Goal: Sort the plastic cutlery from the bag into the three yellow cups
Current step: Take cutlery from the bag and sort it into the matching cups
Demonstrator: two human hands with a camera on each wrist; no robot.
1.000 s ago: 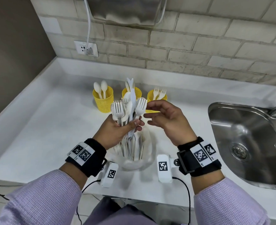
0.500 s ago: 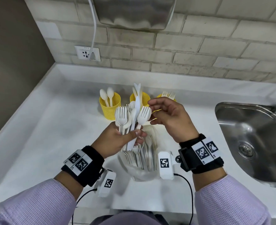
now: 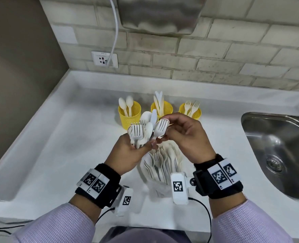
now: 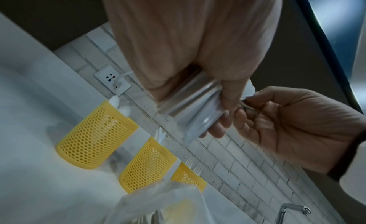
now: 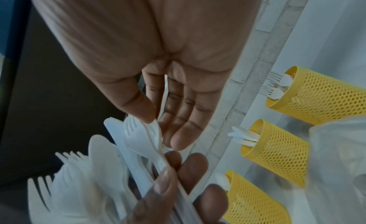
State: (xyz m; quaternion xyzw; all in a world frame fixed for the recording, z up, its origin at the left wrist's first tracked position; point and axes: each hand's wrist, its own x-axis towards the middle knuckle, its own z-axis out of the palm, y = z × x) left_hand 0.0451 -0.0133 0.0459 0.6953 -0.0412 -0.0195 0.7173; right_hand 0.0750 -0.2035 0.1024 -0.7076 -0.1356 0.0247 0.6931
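My left hand grips a fanned bundle of white plastic cutlery over the counter, in front of the cups. My right hand pinches the head of one fork at the bundle's right side; the right wrist view shows thumb and fingers on that fork. Three yellow mesh cups stand in a row behind: the left cup holds spoons, the middle cup knives, the right cup forks. The clear bag lies below my hands with more cutlery inside.
A steel sink is sunk into the white counter at the right. A wall socket with a white cable sits on the brick backsplash. A raised ledge runs along the back and left edges of the counter.
The bundle has sunk lower and nearer to me, away from the cups. My right fingers have closed in on the head of the rightmost fork. The left hand keeps its grip.
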